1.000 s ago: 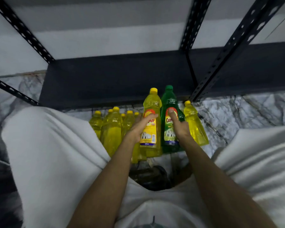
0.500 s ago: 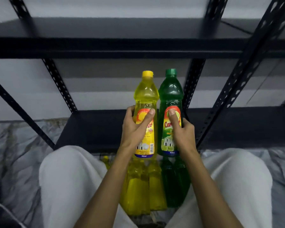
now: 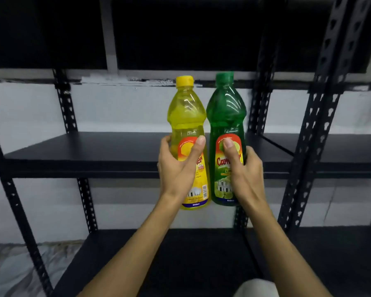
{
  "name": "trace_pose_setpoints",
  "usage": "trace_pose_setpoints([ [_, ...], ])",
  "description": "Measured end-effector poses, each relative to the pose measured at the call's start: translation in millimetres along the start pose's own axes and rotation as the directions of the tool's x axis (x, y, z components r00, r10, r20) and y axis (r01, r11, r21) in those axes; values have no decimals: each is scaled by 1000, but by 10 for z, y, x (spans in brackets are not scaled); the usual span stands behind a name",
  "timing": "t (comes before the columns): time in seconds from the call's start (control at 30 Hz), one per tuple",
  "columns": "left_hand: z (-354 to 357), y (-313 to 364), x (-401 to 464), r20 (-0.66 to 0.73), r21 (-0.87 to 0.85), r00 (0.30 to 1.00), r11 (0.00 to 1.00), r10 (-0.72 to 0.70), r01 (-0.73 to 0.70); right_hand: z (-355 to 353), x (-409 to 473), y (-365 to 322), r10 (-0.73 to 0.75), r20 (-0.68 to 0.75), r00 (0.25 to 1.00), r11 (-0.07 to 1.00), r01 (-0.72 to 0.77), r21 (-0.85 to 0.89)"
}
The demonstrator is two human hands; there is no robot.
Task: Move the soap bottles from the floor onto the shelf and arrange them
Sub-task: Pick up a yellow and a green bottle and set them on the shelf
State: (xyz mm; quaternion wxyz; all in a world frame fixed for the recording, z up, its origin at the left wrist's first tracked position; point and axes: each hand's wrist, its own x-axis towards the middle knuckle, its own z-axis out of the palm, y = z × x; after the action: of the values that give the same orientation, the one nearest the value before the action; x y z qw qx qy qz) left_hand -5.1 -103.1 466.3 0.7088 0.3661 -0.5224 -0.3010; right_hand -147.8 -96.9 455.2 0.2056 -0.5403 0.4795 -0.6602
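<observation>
Two soap bottles carried from floor to shelf. The left hand (image 3: pixel 178 168) is wrapped around the yellow bottle (image 3: pixel 187 125), thumb across its label; the right hand (image 3: pixel 242 170) likewise grasps the green bottle (image 3: pixel 226 116). Both bottles stand upright, side by side and almost touching, held in the air in front of the middle shelf (image 3: pixel 84 151) of the black rack (image 3: pixel 328 86), their bases below its front edge. Half a second earlier they were lower, level with the bottom shelf (image 3: pixel 180 254), above the other bottles on the floor; those are now out of view. The lift is therefore judged nearly complete: raising the bases clear of the shelf edge, setting down and aligning remain.
</observation>
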Motion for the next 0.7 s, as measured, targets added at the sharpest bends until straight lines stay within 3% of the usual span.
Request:
trace_pose_setpoints([
  [0.23,521,31,660,-57,36,980,981,191,-189,16,687,-128,-118,-122,985,993,118,-6],
  [0.4,781,-243,961,-55,79,984,983,168,-164,24,1034,144,-92,-109,990,996,92,-9],
  [0.7,1138,-627,1368,102,146,979,971,177,-191,-86,1583,577,-34,-42,999,996,37,80],
])
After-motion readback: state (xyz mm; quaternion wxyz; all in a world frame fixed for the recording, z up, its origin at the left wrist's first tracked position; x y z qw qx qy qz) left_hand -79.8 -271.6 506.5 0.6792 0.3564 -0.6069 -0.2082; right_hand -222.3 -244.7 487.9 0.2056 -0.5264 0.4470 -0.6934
